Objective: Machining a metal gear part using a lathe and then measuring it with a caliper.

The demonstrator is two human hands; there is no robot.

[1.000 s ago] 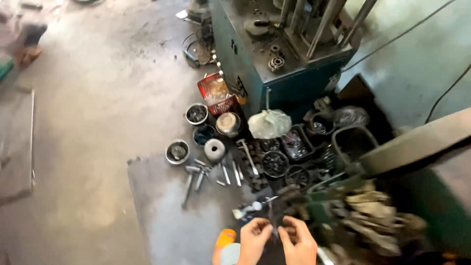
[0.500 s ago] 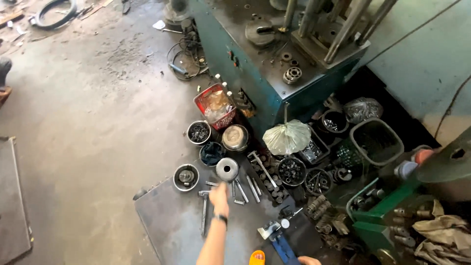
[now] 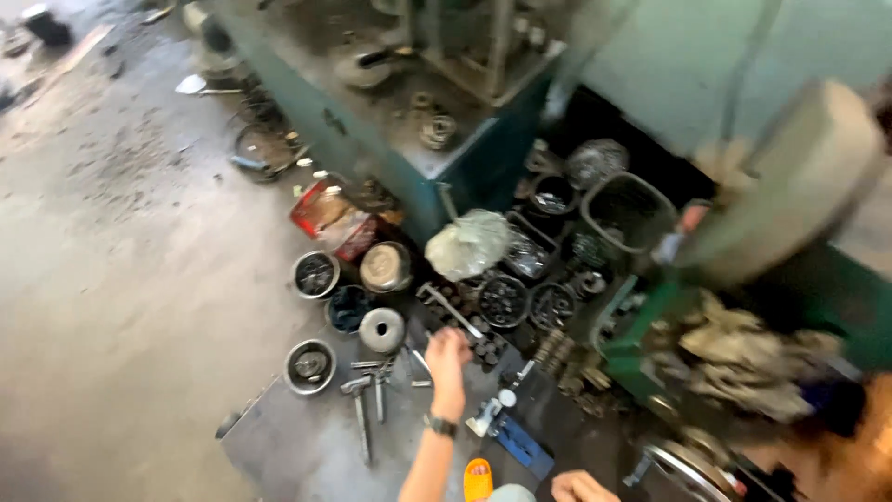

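My left hand (image 3: 449, 349), with a dark watch on its wrist, reaches out over a grey metal sheet (image 3: 279, 446) on the floor. Its fingers curl down by a cluster of small dark sockets (image 3: 483, 346), just below a long wrench (image 3: 449, 310). I cannot tell whether it grips anything. A grey round disc with a hole (image 3: 381, 330) lies to its left. Only part of my right hand (image 3: 581, 485) shows at the bottom edge, near a blue measuring tool (image 3: 522, 446) and an orange object (image 3: 478, 480).
Metal bowls (image 3: 316, 274) (image 3: 309, 364), a round tin (image 3: 386, 267), a red packet (image 3: 325, 212) and a crumpled plastic bag (image 3: 467, 244) sit before a green machine (image 3: 390, 158). T-handled tools (image 3: 360, 414) lie on the sheet. Tubs of parts (image 3: 504, 299) and rags (image 3: 743, 363) crowd the right.
My left hand has moved right, from below the grey disc to the sockets by the wrench. The view has swung and blurred on the right. My right hand has come into view.
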